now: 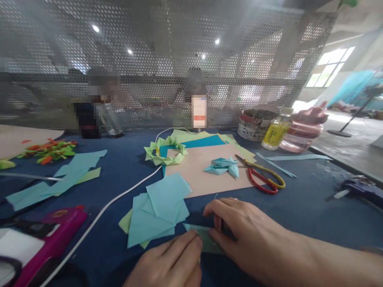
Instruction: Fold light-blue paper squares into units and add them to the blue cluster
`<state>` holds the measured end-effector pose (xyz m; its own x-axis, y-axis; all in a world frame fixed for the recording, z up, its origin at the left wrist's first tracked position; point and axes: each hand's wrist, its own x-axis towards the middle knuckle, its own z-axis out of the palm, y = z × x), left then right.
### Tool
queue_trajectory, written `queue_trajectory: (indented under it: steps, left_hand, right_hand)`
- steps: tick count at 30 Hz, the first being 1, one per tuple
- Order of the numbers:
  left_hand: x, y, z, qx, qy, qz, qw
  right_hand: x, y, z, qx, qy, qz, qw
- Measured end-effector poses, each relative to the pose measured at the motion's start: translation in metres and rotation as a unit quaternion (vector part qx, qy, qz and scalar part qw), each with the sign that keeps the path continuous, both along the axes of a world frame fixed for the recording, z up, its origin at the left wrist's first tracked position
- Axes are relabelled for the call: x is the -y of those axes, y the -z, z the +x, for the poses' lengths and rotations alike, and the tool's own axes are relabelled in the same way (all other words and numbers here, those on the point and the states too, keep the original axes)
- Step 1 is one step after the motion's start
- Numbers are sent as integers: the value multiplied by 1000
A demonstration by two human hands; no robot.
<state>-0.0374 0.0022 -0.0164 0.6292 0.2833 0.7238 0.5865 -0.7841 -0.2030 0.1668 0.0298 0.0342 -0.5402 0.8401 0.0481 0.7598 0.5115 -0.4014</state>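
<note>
A small light-blue paper piece (206, 238) lies on the dark blue tabletop, folded or in mid-fold, partly covered by my fingers. My left hand (172, 261) is closed on its left end. From the right, my right hand (239, 229) curls over it, thumb on the paper and index finger arched. Just left of both hands is a loose pile of light-blue paper squares (164, 205), with green edges showing under it. Beyond them, folded blue paper pieces (223, 165) and red-and-yellow-handled scissors (263, 179) rest on a pink sheet (194, 185).
A green folded-paper ring (166, 161) stands behind the pile. A white cable (110, 203) crosses the left side, near a magenta tool (64, 227). A phone (199, 111) leans against the mesh screen. A yellow-labelled bottle (275, 131), pink bottle (305, 131) and keys (359, 187) are right.
</note>
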Motion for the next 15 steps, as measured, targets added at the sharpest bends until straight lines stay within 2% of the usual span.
queue_trajectory:
  steps: [3, 8, 15]
  left_hand:
    - [0, 1, 1, 2, 2, -10, 1000]
    - [2, -3, 2, 5, -2, -39, 999]
    - [5, -3, 1, 1, 37, -42, 998]
  right_hand:
    - [1, -8, -6, 55, 13, -39, 998]
    - [2, -18, -9, 66, -9, -44, 997]
    - [13, -16, 9, -15, -74, -48, 996]
